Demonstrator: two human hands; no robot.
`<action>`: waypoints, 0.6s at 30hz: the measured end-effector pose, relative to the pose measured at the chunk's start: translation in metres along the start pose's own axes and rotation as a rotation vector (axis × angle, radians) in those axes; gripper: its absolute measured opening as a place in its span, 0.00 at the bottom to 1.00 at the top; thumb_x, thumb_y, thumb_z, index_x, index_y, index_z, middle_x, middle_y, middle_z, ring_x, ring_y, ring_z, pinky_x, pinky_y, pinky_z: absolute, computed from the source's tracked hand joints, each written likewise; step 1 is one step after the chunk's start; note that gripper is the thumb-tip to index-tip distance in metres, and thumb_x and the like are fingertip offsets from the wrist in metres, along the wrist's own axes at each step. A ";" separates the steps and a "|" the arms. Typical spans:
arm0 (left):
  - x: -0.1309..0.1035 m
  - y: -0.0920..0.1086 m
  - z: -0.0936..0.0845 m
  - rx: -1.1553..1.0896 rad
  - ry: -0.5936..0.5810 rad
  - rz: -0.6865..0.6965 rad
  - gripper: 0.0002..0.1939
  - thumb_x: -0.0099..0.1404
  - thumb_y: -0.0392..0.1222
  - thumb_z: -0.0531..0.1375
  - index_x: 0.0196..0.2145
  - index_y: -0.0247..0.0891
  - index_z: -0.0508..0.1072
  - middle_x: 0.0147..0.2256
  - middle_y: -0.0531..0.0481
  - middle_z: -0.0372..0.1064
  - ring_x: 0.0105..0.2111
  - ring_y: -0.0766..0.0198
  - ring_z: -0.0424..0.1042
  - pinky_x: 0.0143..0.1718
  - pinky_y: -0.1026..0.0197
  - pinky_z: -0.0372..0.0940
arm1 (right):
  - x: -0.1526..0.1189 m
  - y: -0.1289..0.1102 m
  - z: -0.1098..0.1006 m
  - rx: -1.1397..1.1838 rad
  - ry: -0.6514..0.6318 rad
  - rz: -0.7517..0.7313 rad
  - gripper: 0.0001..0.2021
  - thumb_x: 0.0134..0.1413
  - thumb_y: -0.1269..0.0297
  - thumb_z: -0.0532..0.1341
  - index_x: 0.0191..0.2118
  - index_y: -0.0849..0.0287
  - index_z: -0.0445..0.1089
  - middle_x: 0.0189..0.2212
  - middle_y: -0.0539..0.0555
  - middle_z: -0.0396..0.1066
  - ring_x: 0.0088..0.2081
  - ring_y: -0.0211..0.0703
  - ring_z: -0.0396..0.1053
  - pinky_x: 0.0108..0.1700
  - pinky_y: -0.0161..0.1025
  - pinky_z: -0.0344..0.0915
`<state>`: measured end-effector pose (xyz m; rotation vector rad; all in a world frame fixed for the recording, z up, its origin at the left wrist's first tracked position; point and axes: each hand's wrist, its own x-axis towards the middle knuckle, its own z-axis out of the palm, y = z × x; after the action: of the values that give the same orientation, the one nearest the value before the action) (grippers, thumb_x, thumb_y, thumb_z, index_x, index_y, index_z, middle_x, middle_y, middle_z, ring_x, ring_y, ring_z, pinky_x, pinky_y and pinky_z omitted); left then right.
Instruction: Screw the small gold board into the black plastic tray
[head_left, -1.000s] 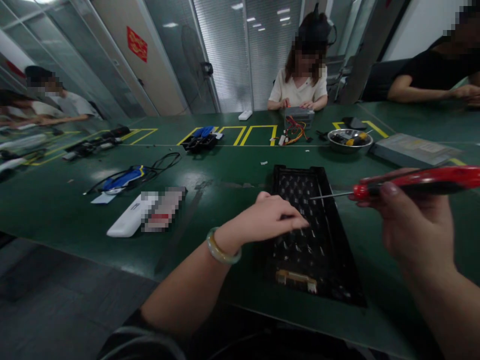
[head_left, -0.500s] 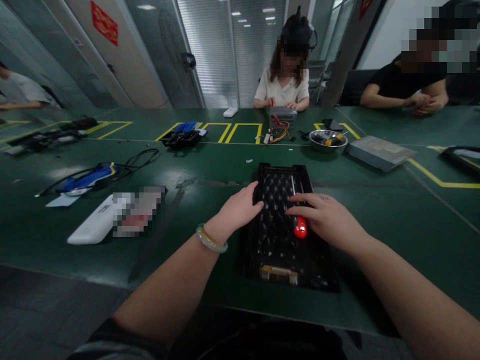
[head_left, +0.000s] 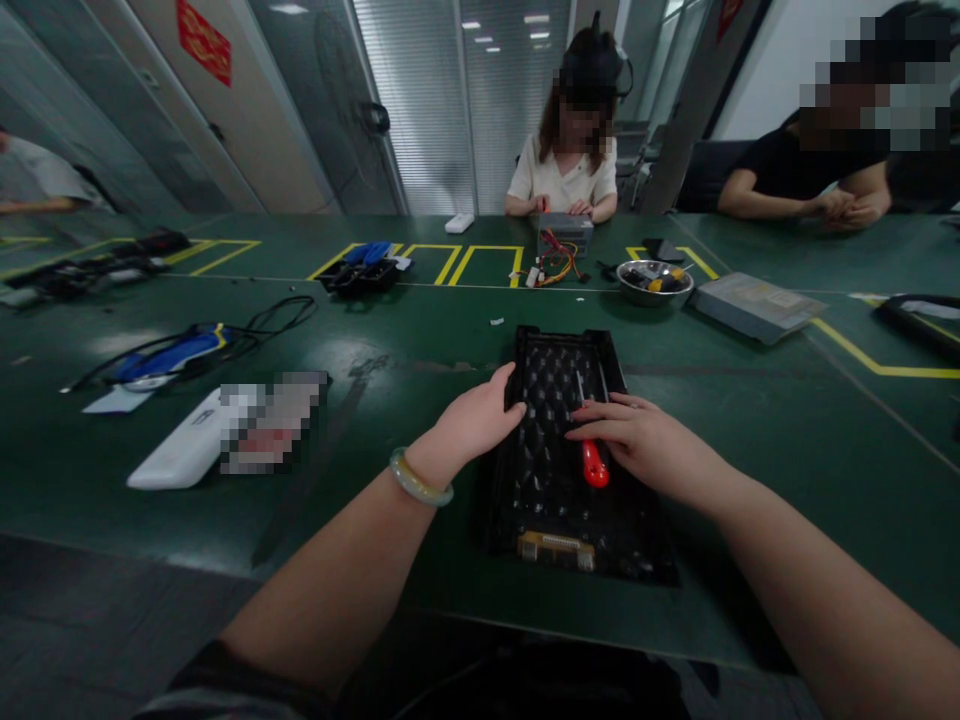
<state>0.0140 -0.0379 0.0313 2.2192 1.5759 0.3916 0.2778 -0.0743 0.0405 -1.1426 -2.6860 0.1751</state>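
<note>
A black open casing [head_left: 544, 480] with a bumpy inner surface lies in front of me, a gold-coloured connector strip [head_left: 556, 548] at its near end. My left hand [head_left: 480, 412] rests at the casing's left edge, thumb apart from the fingers. Over the right part of the casing is my right hand [head_left: 637, 435], its fingers wrapped over a screwdriver with a red handle [head_left: 595, 468]. The screwdriver's thin shaft points away from me.
To the left lie a white device [head_left: 176, 445] and a blue item with cables [head_left: 165, 358]. Farther back are a metal bowl [head_left: 654, 290], a grey metal box [head_left: 757, 305] and a black tray [head_left: 360, 278]. Across the table, people sit, one with hands at a power supply [head_left: 566, 232].
My right hand and the screwdriver have shifted slightly toward me and to the left. My left hand keeps its place at the casing's edge.
</note>
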 end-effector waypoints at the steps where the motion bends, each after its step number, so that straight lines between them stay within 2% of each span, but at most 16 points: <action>1: 0.000 0.000 0.000 0.004 -0.001 0.000 0.37 0.69 0.52 0.52 0.69 0.35 0.48 0.46 0.39 0.73 0.43 0.51 0.74 0.44 0.53 0.67 | 0.000 0.000 0.000 0.016 -0.009 -0.001 0.26 0.58 0.78 0.53 0.54 0.42 0.71 0.58 0.46 0.68 0.59 0.44 0.67 0.65 0.62 0.56; 5: 0.000 0.000 -0.001 0.020 -0.010 -0.009 0.37 0.69 0.53 0.52 0.69 0.36 0.47 0.47 0.39 0.73 0.43 0.51 0.74 0.44 0.53 0.67 | 0.000 -0.005 -0.003 0.076 0.000 0.019 0.25 0.59 0.78 0.52 0.54 0.44 0.71 0.58 0.47 0.68 0.60 0.44 0.65 0.67 0.62 0.53; 7: -0.001 0.000 -0.001 0.017 -0.015 -0.008 0.38 0.69 0.55 0.52 0.69 0.35 0.47 0.48 0.38 0.73 0.44 0.51 0.74 0.44 0.53 0.67 | 0.000 -0.007 -0.006 0.105 0.088 0.082 0.21 0.60 0.75 0.53 0.54 0.47 0.72 0.57 0.50 0.69 0.60 0.46 0.65 0.65 0.57 0.58; 10: -0.001 -0.001 -0.001 0.001 0.000 -0.005 0.38 0.70 0.58 0.50 0.69 0.34 0.47 0.50 0.37 0.72 0.46 0.50 0.74 0.45 0.53 0.66 | -0.002 -0.005 -0.011 0.138 0.290 0.294 0.17 0.62 0.67 0.55 0.54 0.51 0.71 0.51 0.54 0.71 0.50 0.46 0.71 0.53 0.47 0.69; 12: 0.001 -0.002 -0.001 -0.018 0.021 -0.015 0.38 0.71 0.61 0.46 0.69 0.33 0.47 0.49 0.36 0.72 0.46 0.50 0.74 0.45 0.54 0.66 | -0.004 0.001 -0.012 0.128 0.332 0.474 0.19 0.61 0.61 0.57 0.57 0.52 0.68 0.43 0.54 0.72 0.39 0.44 0.73 0.41 0.43 0.70; 15: 0.005 -0.004 0.001 -0.048 0.051 -0.051 0.38 0.72 0.61 0.43 0.69 0.32 0.49 0.46 0.37 0.74 0.44 0.52 0.74 0.43 0.55 0.66 | -0.006 0.012 -0.008 0.113 0.190 0.705 0.28 0.60 0.54 0.58 0.63 0.56 0.60 0.34 0.52 0.73 0.31 0.45 0.71 0.32 0.41 0.65; 18: 0.010 -0.008 0.004 -0.069 0.069 -0.059 0.36 0.71 0.60 0.45 0.67 0.33 0.53 0.42 0.40 0.74 0.41 0.53 0.74 0.40 0.56 0.65 | -0.005 0.016 0.000 0.194 0.001 0.800 0.29 0.62 0.52 0.54 0.65 0.58 0.56 0.36 0.55 0.76 0.37 0.50 0.74 0.36 0.42 0.65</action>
<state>0.0130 -0.0270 0.0238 2.1230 1.6339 0.5030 0.2926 -0.0672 0.0366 -2.0562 -1.9950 0.5354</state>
